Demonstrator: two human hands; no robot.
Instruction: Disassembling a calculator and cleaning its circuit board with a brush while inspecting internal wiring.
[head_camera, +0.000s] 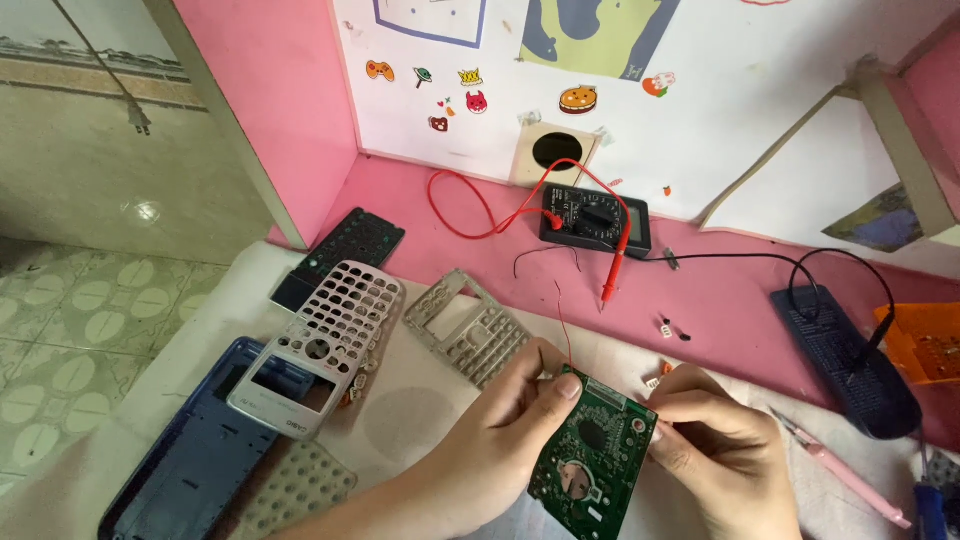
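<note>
Held closest to the camera, a green circuit board (590, 450) is pinched between both hands above the white cloth (420, 420). Its long axis runs from lower left to upper right, tilted toward the viewer, with the printed traces and a round pad facing up. The left hand (510, 425) is closed on the board's upper left edge, thumb laid across the top corner; the right hand (715, 445) is closed on the right edge, fingertips curled at the corner. Both hands are equally near, one on each long side. A thin red wire (563, 320) rises from the board's top edge.

Further out on the cloth, a silver plastic calculator front (320, 345) with empty key holes is seen resting on a dark blue case (190, 460), and a grey rubbery keypad frame (465, 325) lies beside it. On the pink desk (740, 290), a black multimeter (595, 220) with red leads is set well apart.
</note>
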